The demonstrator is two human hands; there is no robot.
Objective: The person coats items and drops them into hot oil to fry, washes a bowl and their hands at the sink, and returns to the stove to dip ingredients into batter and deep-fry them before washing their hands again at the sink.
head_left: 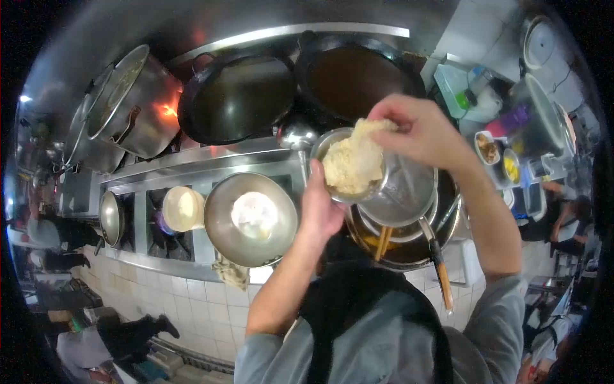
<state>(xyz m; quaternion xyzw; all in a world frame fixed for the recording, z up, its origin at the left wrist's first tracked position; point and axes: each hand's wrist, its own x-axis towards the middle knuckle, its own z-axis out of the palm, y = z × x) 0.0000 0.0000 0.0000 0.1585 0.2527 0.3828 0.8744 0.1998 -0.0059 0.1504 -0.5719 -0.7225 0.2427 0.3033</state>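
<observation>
My left hand (320, 208) grips the side of a small metal bowl (340, 197), thumb up along its rim. Pale, crumb-coated food (348, 168) fills the bowl. Over its right side, my right hand (416, 131) pinches a coated piece of food (369, 134) between thumb and fingers. Below and right of the bowl, a mesh strainer (400, 195) rests across a dark pan of oil (364, 242), its wooden handle (441, 275) pointing toward me. Chopsticks (384, 243) lean in that pan. A metal ladle (298, 136) lies just left of the bowl.
Two large dark woks (236, 99) of liquid sit at the back, beside a tall steel pot (137, 105) with flame near it. A steel wok (217, 224) and a cream tub (181, 208) stand left. Tubs and ingredient containers (510, 165) crowd the right; other people are around.
</observation>
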